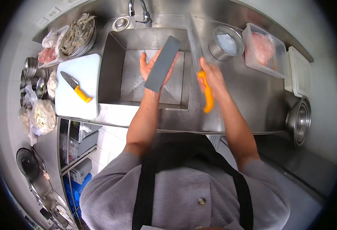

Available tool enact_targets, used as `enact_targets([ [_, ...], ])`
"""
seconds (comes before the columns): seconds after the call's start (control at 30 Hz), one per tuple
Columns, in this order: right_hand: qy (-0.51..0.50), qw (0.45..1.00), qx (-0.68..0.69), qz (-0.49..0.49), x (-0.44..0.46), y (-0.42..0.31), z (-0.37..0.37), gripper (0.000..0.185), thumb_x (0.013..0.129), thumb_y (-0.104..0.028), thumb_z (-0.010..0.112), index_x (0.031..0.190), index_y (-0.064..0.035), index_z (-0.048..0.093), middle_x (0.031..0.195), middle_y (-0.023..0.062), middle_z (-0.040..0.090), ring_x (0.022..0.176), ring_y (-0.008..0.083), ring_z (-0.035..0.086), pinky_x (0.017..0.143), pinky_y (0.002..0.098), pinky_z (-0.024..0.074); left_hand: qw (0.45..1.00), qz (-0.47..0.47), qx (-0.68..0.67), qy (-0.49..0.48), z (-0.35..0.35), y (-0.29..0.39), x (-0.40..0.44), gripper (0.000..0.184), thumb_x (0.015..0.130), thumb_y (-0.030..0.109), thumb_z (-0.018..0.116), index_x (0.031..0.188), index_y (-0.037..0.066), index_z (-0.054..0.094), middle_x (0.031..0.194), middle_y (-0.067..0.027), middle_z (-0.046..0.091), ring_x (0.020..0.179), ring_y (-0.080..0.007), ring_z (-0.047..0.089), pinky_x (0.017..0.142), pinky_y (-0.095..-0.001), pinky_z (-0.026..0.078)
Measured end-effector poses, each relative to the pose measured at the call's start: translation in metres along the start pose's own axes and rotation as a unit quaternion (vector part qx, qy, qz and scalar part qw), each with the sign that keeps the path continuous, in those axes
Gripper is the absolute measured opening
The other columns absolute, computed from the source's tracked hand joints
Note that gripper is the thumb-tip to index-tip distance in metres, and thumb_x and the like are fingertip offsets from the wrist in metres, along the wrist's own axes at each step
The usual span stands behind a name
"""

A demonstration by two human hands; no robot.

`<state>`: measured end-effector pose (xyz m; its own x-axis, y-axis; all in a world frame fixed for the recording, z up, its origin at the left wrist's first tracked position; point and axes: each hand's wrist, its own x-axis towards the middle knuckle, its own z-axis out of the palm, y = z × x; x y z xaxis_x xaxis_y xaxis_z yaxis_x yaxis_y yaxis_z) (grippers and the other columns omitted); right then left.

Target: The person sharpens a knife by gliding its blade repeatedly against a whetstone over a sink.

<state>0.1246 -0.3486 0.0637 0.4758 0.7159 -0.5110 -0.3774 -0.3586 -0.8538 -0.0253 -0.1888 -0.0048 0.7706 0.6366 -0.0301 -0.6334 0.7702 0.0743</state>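
A long grey whetstone [163, 63] lies tilted across the palm of my left hand [147, 69], above the steel sink [113, 73]. The fingers of that hand curl partly behind the stone. My right hand [216, 79] grips a knife [208, 97] by its yellow handle, right of the sink. The blade points away from me and is smeared by motion; it is apart from the stone. A thin stream of water runs from the tap [147, 17] behind my left hand.
A second yellow-handled knife [76, 87] rests on the white cutting board [86, 69] at left. A bowl of shrimp [77, 36] stands behind it. At right are a steel pot [218, 51], a plastic tub of meat [270, 67] and stacked steel bowls [300, 122].
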Motion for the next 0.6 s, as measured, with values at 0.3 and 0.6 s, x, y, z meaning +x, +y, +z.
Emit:
enact_targets([
  [0.3,-0.105,0.954,-0.273,0.066,-0.099,0.037,-0.033,0.06,0.108,-0.055,0.055,0.081,-0.0012,0.063,0.057,0.0041,0.054,0.044,0.0112,0.052,0.043,0.0312,0.0397,0.999,0.013,-0.042,-0.025,0.008,0.025,0.032,0.09,0.108,0.058,0.027,0.149,-0.022,0.033,0.152,-0.0362,0.047,0.147,-0.0442,0.042,0.132,-0.0581,0.023],
  [0.6,-0.024,0.968,-0.249,0.004,-0.001,0.004,0.039,0.059,0.108,-0.05,0.052,0.078,0.0,0.06,0.055,0.0072,0.056,0.039,0.0205,0.054,0.042,0.0391,0.0445,0.996,-0.047,-0.06,-0.045,-0.015,0.0,0.005,0.091,0.105,0.063,0.031,0.147,-0.016,0.046,0.146,-0.0254,0.059,0.141,-0.0351,0.052,0.13,-0.0538,0.026],
])
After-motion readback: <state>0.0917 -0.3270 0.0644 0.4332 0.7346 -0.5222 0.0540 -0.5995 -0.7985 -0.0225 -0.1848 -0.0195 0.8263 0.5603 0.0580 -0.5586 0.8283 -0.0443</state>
